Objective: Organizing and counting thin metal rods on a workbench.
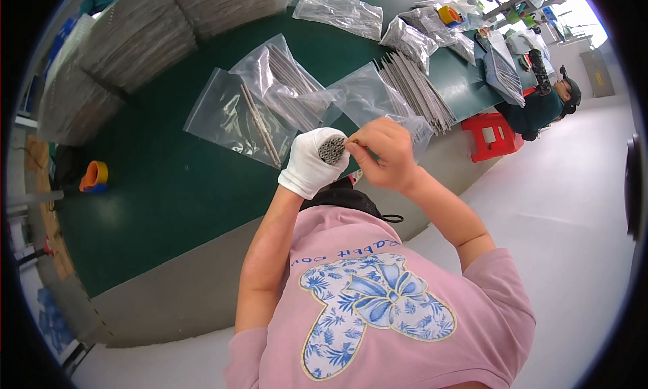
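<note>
My left hand, in a white glove, is closed around a bundle of thin grey metal tubes, whose round ends face up toward me. My bare right hand pinches thumb and forefinger together at the bundle's right edge; what lies between the fingertips is too small to make out. Just beyond my hands, a clear plastic bag lies flat with a few thin rods on or in it. Another clear bag beside it holds several more. To the right, a pile of loose grey rods rests partly against clear plastic.
Plastic-wrapped stacks stand at the back left of the green table. An orange tape roll sits near the left end. Silvery bags lie at the back right. A red stool and another person are farther right.
</note>
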A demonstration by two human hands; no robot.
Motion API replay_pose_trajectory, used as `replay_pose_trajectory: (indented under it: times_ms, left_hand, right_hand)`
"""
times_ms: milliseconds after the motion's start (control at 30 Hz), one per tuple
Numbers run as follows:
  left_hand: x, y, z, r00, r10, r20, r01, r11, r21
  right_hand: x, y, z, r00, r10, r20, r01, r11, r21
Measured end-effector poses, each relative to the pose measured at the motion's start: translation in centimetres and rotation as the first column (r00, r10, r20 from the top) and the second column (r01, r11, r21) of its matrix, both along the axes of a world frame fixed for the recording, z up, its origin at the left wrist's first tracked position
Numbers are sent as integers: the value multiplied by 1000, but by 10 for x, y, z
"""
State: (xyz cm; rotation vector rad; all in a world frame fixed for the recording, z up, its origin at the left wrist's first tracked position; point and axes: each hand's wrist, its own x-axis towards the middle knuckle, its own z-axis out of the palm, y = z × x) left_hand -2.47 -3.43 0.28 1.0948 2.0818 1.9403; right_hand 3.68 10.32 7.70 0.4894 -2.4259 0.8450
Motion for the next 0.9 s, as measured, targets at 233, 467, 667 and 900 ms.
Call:
replay_pose_trajectory:
  times_ms: [233,467,667,900]
  left_hand:
    - [-1,-2,1,1000,9,-12,-9,1000,-13]
    - [2,-2,0,1000,-1,27,1,1000,-2]
    - [2,-2,0,1000,1,23,-1,1000,4]
    - [1,-3,1,1000,0,10,0,1000,-3]
  right_hand:
    - [-2,-2,-2,994,39,-107,-39,999,5]
    - [-4,-3,5,999,20,-44,-20,1000,3]
    - [-6,-2,2,998,37,-43,-37,999,17]
    - [-7,-3,1,998,53,-41,-51,998,46]
